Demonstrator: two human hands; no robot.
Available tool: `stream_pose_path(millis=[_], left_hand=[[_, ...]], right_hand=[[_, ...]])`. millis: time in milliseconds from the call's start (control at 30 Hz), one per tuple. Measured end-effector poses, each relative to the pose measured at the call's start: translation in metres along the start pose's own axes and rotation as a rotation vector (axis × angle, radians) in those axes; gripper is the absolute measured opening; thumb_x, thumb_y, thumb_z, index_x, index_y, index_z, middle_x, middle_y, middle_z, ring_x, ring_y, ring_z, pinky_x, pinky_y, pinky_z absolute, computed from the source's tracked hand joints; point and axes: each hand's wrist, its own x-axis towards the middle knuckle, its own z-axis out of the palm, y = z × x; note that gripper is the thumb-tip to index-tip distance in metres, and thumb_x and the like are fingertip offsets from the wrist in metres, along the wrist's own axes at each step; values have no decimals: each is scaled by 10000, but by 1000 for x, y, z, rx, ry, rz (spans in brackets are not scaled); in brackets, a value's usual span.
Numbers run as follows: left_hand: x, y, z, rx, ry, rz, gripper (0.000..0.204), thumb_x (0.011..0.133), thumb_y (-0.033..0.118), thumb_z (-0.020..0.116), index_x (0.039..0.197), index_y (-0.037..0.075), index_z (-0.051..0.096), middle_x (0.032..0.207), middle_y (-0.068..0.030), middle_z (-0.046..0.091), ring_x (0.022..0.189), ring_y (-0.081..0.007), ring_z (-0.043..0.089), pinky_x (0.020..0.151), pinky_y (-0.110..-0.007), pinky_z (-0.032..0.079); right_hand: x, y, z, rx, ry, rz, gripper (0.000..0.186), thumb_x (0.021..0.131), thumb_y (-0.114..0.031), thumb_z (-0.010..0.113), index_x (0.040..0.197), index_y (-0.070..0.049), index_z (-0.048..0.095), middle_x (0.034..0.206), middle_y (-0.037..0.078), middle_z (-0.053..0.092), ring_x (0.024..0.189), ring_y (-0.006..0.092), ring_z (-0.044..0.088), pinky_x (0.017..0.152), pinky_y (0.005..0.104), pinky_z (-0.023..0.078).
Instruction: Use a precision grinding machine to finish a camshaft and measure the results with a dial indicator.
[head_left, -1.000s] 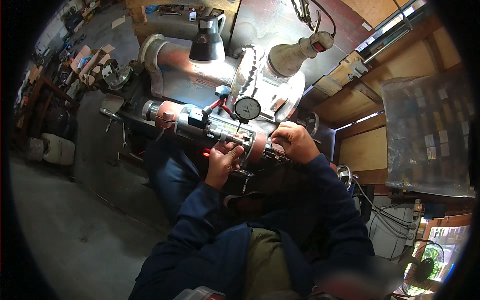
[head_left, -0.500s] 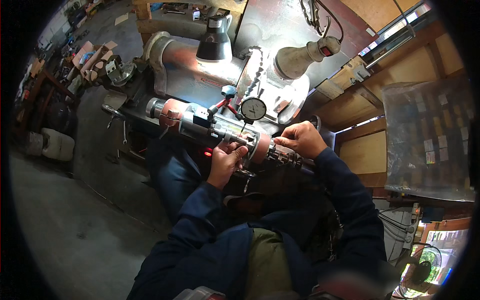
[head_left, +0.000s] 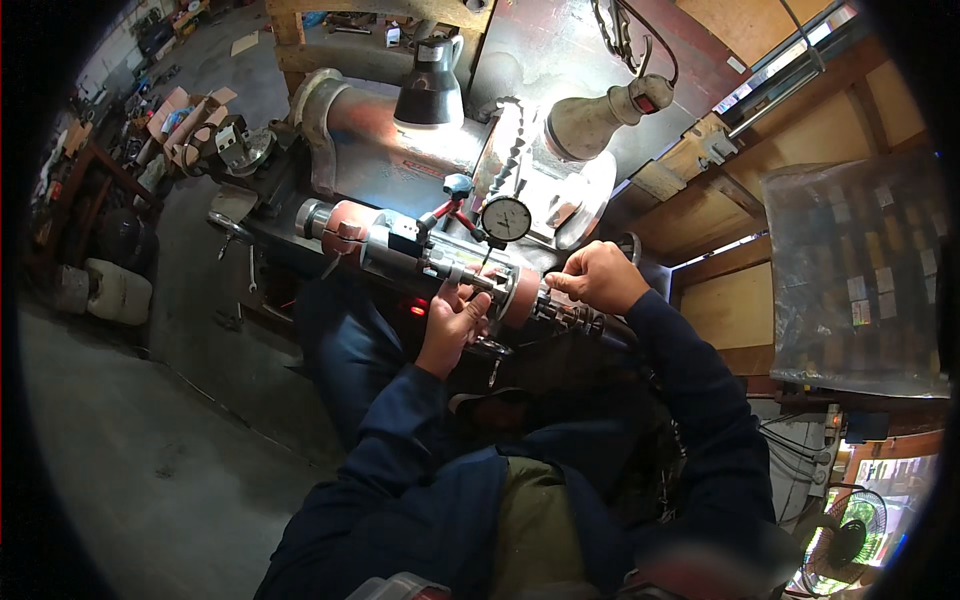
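A round white-faced dial indicator stands over a small cylindrical machine fixture, its stem pointing down at a slim metal shaft. Red jointed arms with a blue-black knob hold it up. Beneath the shaft, my left hand has its thumb and fingers closed around the shaft area beside a reddish block; what lies between the fingers is partly hidden. On the other side of that block, my right hand pinches at the fixture's right end, and the small part in its fingertips cannot be made out.
A dark lamp and a beige lamp light the machine. Behind stands a large metal cylinder housing. A chrome handle juts out at left. Plastic sheeting hangs at right, above a fan.
Both hands stay at the same spots on the fixture, with only slight finger movement. The whole view has shifted a little.
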Motion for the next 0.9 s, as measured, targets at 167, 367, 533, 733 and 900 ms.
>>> stream_pose_path(millis=[167, 367, 533, 733, 900], left_hand=[[3, -6, -5, 110, -35, -14, 412, 940, 142, 642, 1309, 24, 501, 940, -43, 675, 558, -40, 518, 481, -207, 418], [7, -15, -6, 145, 63, -4, 406, 916, 145, 683, 1261, -6, 533, 911, -51, 676, 550, -46, 518, 480, -214, 418], [3, -11, -1, 329, 132, -46, 303, 902, 195, 710, 1077, -32, 614, 824, -45, 679, 503, -40, 501, 443, -217, 397], [-7, 4, 5, 307, 243, -76, 341, 946, 300, 648, 934, -40, 646, 731, -40, 667, 423, -37, 461, 370, -210, 337], [-11, 10, 2, 327, 211, -103, 359, 977, 302, 590, 920, -48, 645, 876, -142, 721, 380, -37, 428, 348, -205, 319]], right_hand=[[-5, 1, 2, 111, -39, -1, 366, 845, -355, 720, 756, -1, 708, 645, 164, 646, 595, 300, 635, 597, 399, 489], [-36, -4, 21, 204, 465, 130, 250, 941, -247, 604, 903, -1, 620, 812, 201, 623, 782, 361, 624, 687, 415, 475], [-105, 32, 5, 187, 803, 159, 295, 898, -301, 689, 933, -12, 643, 733, 68, 644, 645, 157, 584, 618, 343, 464], [-204, 166, 3, 33, 825, 487, 217, 919, -183, 638, 1010, 4, 701, 881, 112, 709, 770, 158, 651, 729, 303, 504], [-243, 220, 58, 385, 585, 600, 200, 891, -109, 646, 1057, -2, 673, 930, 109, 717, 909, 195, 668, 833, 319, 497]])
